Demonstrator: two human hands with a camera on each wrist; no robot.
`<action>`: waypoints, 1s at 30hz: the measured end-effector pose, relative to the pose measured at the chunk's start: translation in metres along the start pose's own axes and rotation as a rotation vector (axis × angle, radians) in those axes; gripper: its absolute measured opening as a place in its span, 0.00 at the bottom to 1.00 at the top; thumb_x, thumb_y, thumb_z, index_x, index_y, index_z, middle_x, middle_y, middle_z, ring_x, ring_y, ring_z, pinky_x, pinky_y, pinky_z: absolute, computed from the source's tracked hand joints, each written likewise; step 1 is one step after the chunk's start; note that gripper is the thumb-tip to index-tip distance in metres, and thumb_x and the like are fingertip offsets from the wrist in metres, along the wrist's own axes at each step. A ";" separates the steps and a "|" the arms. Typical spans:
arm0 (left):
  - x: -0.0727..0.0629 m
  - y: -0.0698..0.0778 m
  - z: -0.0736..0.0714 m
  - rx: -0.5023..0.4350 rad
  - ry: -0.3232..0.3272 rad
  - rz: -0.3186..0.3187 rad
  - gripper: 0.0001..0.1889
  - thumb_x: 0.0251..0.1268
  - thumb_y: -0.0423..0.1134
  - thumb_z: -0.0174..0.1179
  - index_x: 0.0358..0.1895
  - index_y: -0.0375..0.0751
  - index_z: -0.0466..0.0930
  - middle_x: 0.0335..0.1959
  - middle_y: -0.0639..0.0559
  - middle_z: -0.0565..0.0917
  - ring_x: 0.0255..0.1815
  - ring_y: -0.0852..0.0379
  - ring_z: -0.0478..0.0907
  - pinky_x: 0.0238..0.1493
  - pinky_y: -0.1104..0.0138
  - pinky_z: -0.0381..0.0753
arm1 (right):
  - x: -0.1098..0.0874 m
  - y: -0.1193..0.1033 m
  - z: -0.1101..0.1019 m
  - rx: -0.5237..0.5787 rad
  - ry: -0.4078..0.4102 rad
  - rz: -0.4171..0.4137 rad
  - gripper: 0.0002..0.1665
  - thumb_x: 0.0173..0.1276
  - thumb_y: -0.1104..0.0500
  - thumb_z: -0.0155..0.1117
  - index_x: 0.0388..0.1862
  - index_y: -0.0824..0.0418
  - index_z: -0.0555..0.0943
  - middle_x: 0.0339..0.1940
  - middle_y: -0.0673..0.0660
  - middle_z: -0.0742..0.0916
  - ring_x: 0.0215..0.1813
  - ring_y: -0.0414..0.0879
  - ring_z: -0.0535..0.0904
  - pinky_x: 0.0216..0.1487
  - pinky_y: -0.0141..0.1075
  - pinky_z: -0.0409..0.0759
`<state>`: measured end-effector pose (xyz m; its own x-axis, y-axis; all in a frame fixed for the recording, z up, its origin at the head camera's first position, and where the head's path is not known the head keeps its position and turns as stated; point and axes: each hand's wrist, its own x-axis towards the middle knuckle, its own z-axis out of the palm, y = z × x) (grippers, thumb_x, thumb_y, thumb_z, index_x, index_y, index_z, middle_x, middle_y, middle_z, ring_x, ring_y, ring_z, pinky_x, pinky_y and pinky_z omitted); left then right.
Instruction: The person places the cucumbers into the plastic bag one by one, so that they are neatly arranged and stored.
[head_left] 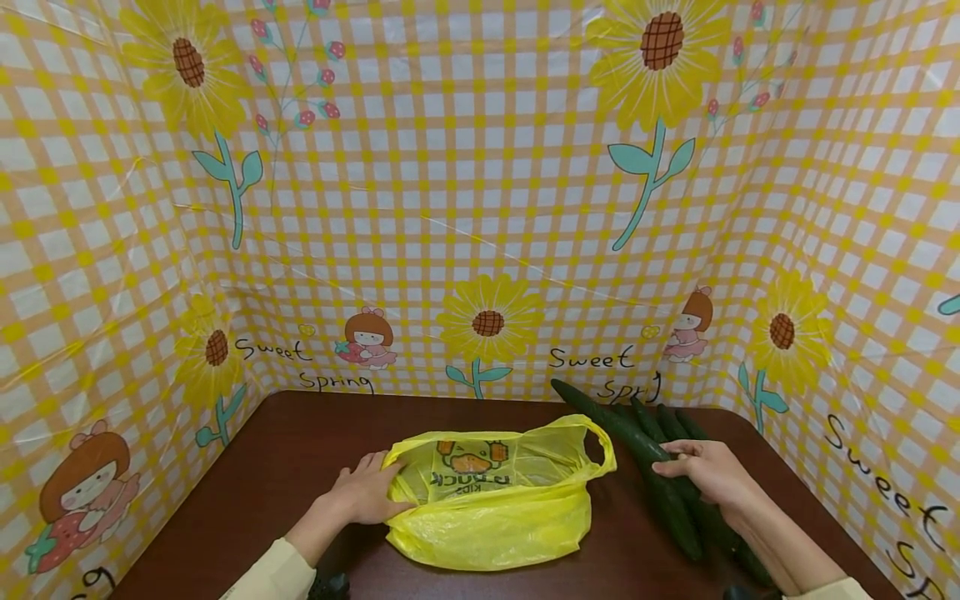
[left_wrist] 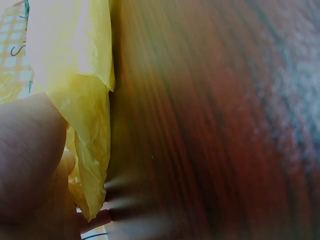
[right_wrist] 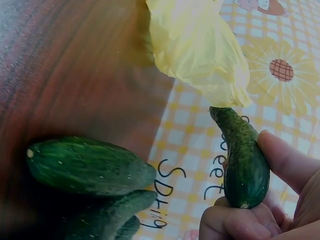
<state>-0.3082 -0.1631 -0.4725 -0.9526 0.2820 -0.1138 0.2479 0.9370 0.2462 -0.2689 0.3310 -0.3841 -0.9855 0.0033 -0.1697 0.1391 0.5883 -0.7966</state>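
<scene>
A yellow plastic bag [head_left: 487,533] with a printed duck sits on the dark table, its mouth spread upward. My left hand [head_left: 367,493] holds its left end, the thumb along the near rim. In the left wrist view, the crumpled bag corner [left_wrist: 92,165] lies between that thumb and the fingers. My right hand [head_left: 708,471] grips a cucumber [right_wrist: 246,172] between thumb and curled fingers, its narrow tip pointing toward the bag. Its far end rises behind the bag's right handle loop [head_left: 609,454]. Other cucumbers [right_wrist: 90,166] lie on the table below and beside this hand.
Several more cucumbers [head_left: 652,421] lie together at the table's right side, partly hidden by my right hand. Checked cloth walls [head_left: 420,208] with sunflowers enclose the table [head_left: 322,417] at the back and both sides.
</scene>
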 end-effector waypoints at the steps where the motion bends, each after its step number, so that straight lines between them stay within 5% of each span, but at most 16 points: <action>1: 0.001 -0.001 0.001 0.000 0.003 0.001 0.42 0.64 0.68 0.60 0.75 0.48 0.68 0.77 0.37 0.61 0.77 0.36 0.58 0.64 0.32 0.63 | 0.000 -0.001 -0.001 -0.003 0.000 -0.006 0.38 0.70 0.52 0.66 0.70 0.75 0.70 0.70 0.76 0.72 0.20 0.49 0.62 0.24 0.37 0.65; 2: 0.001 -0.001 0.002 -0.002 0.005 0.002 0.42 0.64 0.68 0.60 0.75 0.48 0.68 0.77 0.37 0.61 0.77 0.36 0.57 0.64 0.32 0.63 | 0.000 -0.002 -0.002 -0.014 0.000 -0.015 0.38 0.70 0.52 0.66 0.69 0.75 0.70 0.70 0.76 0.73 0.23 0.47 0.66 0.24 0.37 0.65; 4: 0.001 -0.002 0.003 -0.001 0.012 0.008 0.43 0.63 0.69 0.59 0.75 0.47 0.68 0.77 0.37 0.61 0.77 0.36 0.58 0.63 0.32 0.63 | 0.000 -0.003 -0.002 -0.005 0.002 -0.032 0.37 0.70 0.53 0.67 0.69 0.75 0.71 0.68 0.76 0.75 0.19 0.41 0.51 0.20 0.36 0.59; 9: 0.000 0.000 -0.001 0.008 -0.011 0.002 0.42 0.64 0.69 0.59 0.76 0.49 0.67 0.77 0.37 0.60 0.78 0.36 0.57 0.64 0.32 0.62 | 0.001 -0.008 -0.004 -0.032 -0.015 -0.060 0.36 0.70 0.53 0.67 0.68 0.74 0.72 0.66 0.75 0.77 0.20 0.42 0.59 0.20 0.36 0.59; 12: -0.001 0.002 -0.003 0.014 -0.024 -0.005 0.41 0.64 0.68 0.60 0.76 0.49 0.67 0.77 0.38 0.60 0.78 0.37 0.57 0.64 0.33 0.63 | 0.002 -0.013 -0.006 -0.053 -0.050 -0.058 0.37 0.71 0.51 0.66 0.70 0.73 0.71 0.70 0.77 0.72 0.42 0.59 0.79 0.27 0.38 0.67; 14: -0.002 0.003 -0.004 0.012 -0.024 -0.003 0.41 0.64 0.68 0.61 0.75 0.49 0.68 0.77 0.38 0.61 0.77 0.37 0.58 0.63 0.33 0.64 | 0.002 -0.016 -0.009 -0.065 -0.084 -0.052 0.38 0.72 0.50 0.66 0.71 0.72 0.70 0.73 0.78 0.67 0.66 0.72 0.71 0.36 0.41 0.74; 16: -0.002 0.004 -0.004 0.009 -0.024 -0.002 0.41 0.64 0.67 0.61 0.75 0.49 0.67 0.77 0.38 0.61 0.77 0.37 0.58 0.64 0.32 0.64 | 0.002 -0.019 -0.010 -0.074 -0.108 -0.059 0.38 0.72 0.50 0.66 0.71 0.72 0.70 0.74 0.80 0.65 0.73 0.76 0.60 0.41 0.43 0.76; 30: -0.001 0.002 -0.006 0.002 -0.037 -0.010 0.42 0.63 0.67 0.61 0.75 0.49 0.67 0.77 0.37 0.60 0.78 0.36 0.57 0.66 0.31 0.61 | 0.005 -0.036 -0.005 -0.054 -0.183 -0.141 0.35 0.68 0.53 0.69 0.68 0.72 0.73 0.71 0.79 0.70 0.75 0.74 0.59 0.21 0.38 0.60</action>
<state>-0.3081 -0.1626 -0.4664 -0.9479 0.2799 -0.1521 0.2386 0.9402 0.2430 -0.2792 0.3139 -0.3539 -0.9600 -0.2262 -0.1653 -0.0091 0.6150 -0.7885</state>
